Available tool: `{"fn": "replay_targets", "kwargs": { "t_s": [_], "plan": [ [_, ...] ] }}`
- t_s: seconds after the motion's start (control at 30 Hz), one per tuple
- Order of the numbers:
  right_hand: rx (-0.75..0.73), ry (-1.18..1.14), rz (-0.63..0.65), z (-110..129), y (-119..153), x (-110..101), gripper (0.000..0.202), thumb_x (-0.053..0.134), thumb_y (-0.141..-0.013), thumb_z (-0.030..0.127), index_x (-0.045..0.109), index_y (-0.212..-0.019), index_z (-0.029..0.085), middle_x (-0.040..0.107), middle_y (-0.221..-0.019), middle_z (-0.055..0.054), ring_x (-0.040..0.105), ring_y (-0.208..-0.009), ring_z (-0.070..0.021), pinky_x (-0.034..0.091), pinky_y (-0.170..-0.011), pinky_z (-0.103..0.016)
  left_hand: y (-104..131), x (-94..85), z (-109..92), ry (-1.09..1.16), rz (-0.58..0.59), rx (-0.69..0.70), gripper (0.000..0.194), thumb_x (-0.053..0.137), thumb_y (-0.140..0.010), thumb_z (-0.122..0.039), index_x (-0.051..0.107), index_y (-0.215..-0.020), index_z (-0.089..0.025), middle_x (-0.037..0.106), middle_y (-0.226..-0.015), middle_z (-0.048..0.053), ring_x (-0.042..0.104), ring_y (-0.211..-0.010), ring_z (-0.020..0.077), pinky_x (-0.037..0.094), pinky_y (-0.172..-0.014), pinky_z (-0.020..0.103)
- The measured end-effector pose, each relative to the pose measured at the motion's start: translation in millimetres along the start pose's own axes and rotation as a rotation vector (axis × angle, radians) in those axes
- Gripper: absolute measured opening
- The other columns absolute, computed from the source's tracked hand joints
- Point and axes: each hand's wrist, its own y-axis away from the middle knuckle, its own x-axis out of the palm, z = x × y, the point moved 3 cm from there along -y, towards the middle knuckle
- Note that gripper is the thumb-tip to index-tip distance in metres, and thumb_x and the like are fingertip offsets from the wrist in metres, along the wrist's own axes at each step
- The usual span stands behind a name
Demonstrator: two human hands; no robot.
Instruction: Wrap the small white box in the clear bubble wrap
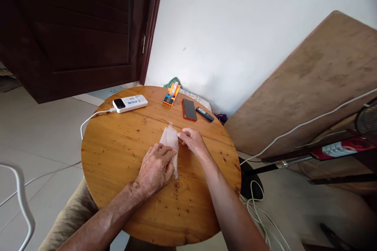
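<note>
A folded piece of thin, whitish translucent wrap (170, 136) lies on the round wooden table (118, 172). A small clear strip, like tape, sticks out at its far end. My left hand (157, 164) is on the near part of the wrap, fingers bent together and holding it against the tabletop. It covers much of the wrap's lower left side. My right hand (191, 140) is at the right edge, thumb and forefinger pinched at the wrap's border, the other fingers curled. Beyond the hands stands an orange and blue tape dispenser (172, 95) with a roll in it.
A white power bank (130, 103) with a cable plugged in lies at the back left. A red-edged phone (189, 110) and a dark remote-like device (204, 114) lie at the back right. White cables (259, 213) trail on the floor. A board (309, 82) leans against the wall.
</note>
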Motion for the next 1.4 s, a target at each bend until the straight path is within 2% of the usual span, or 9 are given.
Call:
{"fn": "replay_targets", "kwargs": {
  "t_s": [0.13,0.27,0.5,0.6,0.8,1.0,1.07,1.23,1.4],
  "plan": [
    [0.006,-0.091,0.085,15,-4,17,0.019,0.069,-0.064,0.032,0.061,-0.073,0.018,0.053,-0.052,0.007,0.045,-0.044,-0.0088,0.034,-0.044,-0.020,2,0.9,1,0.015,-0.007,0.011,0.038,0.050,-0.081,-0.008,0.069,-0.111,-0.023,0.070,-0.114,0.004,0.054,-0.102,0.0253,0.049,-0.093,0.041],
    [0.031,-0.191,0.168,23,1,21,0.023,0.068,-0.063,0.037,0.063,-0.071,0.017,0.049,-0.048,0.007,0.037,-0.043,-0.0081,0.029,-0.043,-0.021,2,0.3,0,0.021,-0.011,0.007,0.039,0.051,-0.080,-0.007,0.068,-0.111,-0.023,0.070,-0.112,0.005,0.054,-0.103,0.0256,0.049,-0.093,0.041],
    [-0.100,-0.403,0.111,33,10,24,0.027,0.071,-0.059,0.038,0.061,-0.073,0.018,0.058,-0.065,0.004,0.049,-0.061,-0.0112,0.039,-0.059,-0.023,4,-1.3,1,-0.026,-0.041,-0.003,0.036,0.051,-0.081,-0.008,0.068,-0.109,-0.021,0.071,-0.111,0.006,0.053,-0.105,0.0272,0.047,-0.092,0.043],
    [-0.183,-0.410,0.147,42,18,19,0.024,0.070,-0.063,0.037,0.059,-0.075,0.019,0.059,-0.068,0.004,0.051,-0.064,-0.0121,0.041,-0.063,-0.023,4,-1.3,3,-0.050,-0.056,-0.016,0.033,0.052,-0.081,-0.010,0.069,-0.106,-0.022,0.070,-0.108,0.006,0.053,-0.103,0.0268,0.047,-0.090,0.042],
    [-0.339,-0.109,0.143,61,65,-1,0.016,0.063,-0.078,0.034,0.061,-0.083,0.019,0.060,-0.071,0.003,0.051,-0.064,-0.0124,0.041,-0.062,-0.023,8,-6.6,2,-0.195,-0.164,-0.147,0.023,0.059,-0.080,-0.021,0.066,-0.102,-0.019,0.063,-0.109,0.013,0.054,-0.097,0.0300,0.048,-0.083,0.045],
    [-0.515,0.013,0.035,58,116,10,0.010,0.052,-0.086,0.022,0.062,-0.084,0.021,0.069,-0.086,-0.002,0.063,-0.081,-0.0171,0.049,-0.078,-0.027,10,-5.5,9,-0.098,-0.250,-0.304,0.060,0.067,-0.074,-0.025,0.049,-0.130,-0.017,0.056,-0.122,0.015,0.054,-0.112,0.0318,0.047,-0.095,0.047],
    [-0.580,0.076,-0.018,51,128,17,0.014,0.049,-0.087,0.017,0.062,-0.087,0.022,0.070,-0.093,-0.004,0.065,-0.088,-0.0190,0.050,-0.083,-0.030,10,-3.3,13,-0.037,-0.210,-0.288,0.067,0.068,-0.074,-0.025,0.045,-0.137,-0.018,0.049,-0.135,0.016,0.053,-0.118,0.0315,0.047,-0.097,0.047],
    [-0.697,0.122,-0.069,36,148,25,0.022,0.048,-0.087,0.011,0.061,-0.098,0.025,0.068,-0.114,-0.007,0.062,-0.111,-0.0211,0.049,-0.097,-0.036,20,-7.9,25,0.161,0.010,-0.140,0.041,0.058,-0.081,-0.017,0.063,-0.121,-0.021,0.056,-0.135,0.012,0.055,-0.122,0.0267,0.043,-0.106,0.046],
    [-0.809,0.275,-0.070,26,151,30,0.033,0.055,-0.079,0.004,0.060,-0.105,0.024,0.064,-0.124,-0.009,0.055,-0.123,-0.0240,0.044,-0.106,-0.043,32,-20.4,35,0.209,0.156,0.029,0.069,0.059,-0.070,-0.007,0.052,-0.137,-0.023,0.047,-0.148,0.011,0.043,-0.137,0.0273,0.036,-0.114,0.048]
  ]
}}
